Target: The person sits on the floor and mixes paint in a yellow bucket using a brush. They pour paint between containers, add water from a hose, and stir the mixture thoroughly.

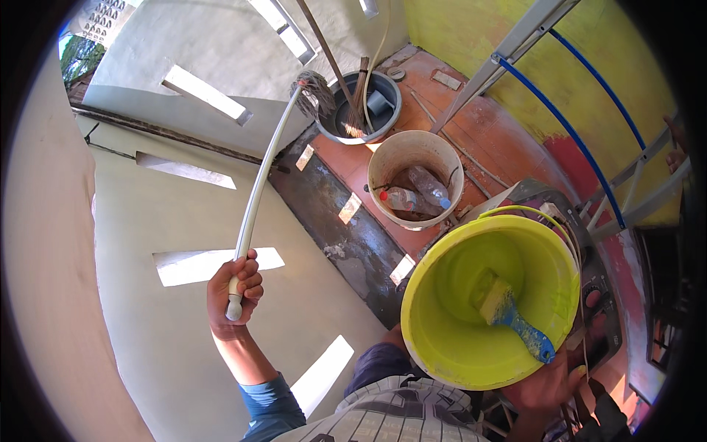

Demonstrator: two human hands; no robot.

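Left of bucket [449,328], room — left grip [224,292] clasps mop handle [261,177]; right grip [541,384] at rim [471,384], hold unclear.

there are 1 mop [258,184], 1 paintbrush [507,309], 2 buckets [442,335] and 2 bottles [428,186].

No legible text; only dark partial lettering [434,401] on striped shirt [368,416].

Orange floor [345,165] — round grey basin [397,107], off-white bucket [433,149] near it, thin stick [482,167] lying beside the bucket
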